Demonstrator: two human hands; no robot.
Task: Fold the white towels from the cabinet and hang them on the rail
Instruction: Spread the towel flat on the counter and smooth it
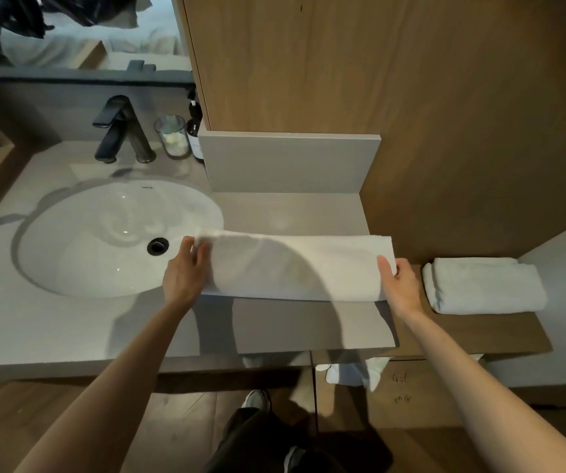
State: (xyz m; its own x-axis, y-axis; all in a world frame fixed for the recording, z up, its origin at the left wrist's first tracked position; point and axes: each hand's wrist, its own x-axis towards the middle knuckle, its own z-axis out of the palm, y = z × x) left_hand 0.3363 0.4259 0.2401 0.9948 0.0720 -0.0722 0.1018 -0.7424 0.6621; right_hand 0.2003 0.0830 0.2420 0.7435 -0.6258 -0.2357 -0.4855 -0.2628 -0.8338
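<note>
A white towel (295,268), folded into a long strip, lies across the grey counter (309,329) beside the sink. My left hand (184,271) pinches its left end, which overhangs the sink's rim. The strip's right end is gripped by my right hand (399,285), thumb on top. A second white towel (483,285), folded into a thick pad, rests on the wooden shelf (479,332) at the right. More white cloth (356,370) hangs below the counter's front edge. No rail is in view.
A white oval sink (104,240) with a black drain sits left, with a black tap (117,131), a glass jar (174,138) and a brown pump bottle (194,131) behind it. Wood panelling (411,97) rises behind the counter. My legs and shoe show below.
</note>
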